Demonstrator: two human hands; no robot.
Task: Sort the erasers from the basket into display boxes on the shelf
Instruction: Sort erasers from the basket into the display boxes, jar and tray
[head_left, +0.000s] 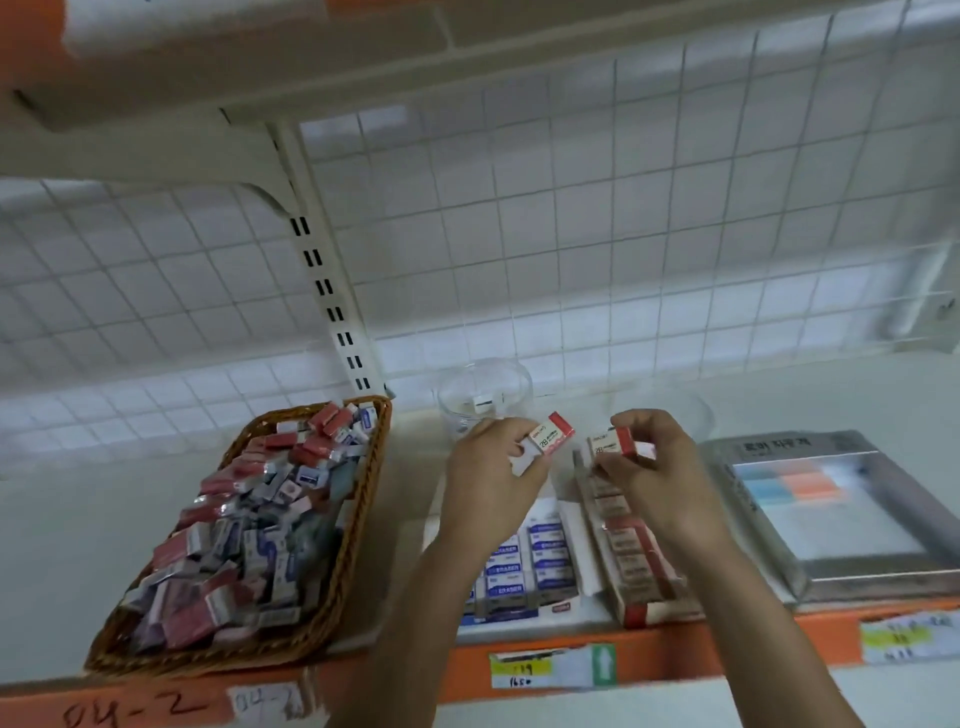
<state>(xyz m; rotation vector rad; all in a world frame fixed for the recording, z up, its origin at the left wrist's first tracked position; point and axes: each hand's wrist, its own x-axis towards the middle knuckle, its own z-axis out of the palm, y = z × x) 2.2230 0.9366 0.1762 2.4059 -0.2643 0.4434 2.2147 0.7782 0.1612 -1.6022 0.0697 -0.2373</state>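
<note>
Red-and-white erasers fill both hands: the left hand (491, 475) pinches one eraser (546, 441) in curled fingers, and the right hand (657, 467) grips another (613, 441). Below them sit two display boxes (535, 561), blue and red. A wicker basket (363, 499) heaped with erasers lies left of the left hand.

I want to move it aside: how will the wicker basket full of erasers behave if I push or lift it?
The wicker basket is heaped with erasers, so it is probably heavy for its size. Its woven walls may flex when lifted. The pile reaches the rim, so tilting could spill some.
</note>
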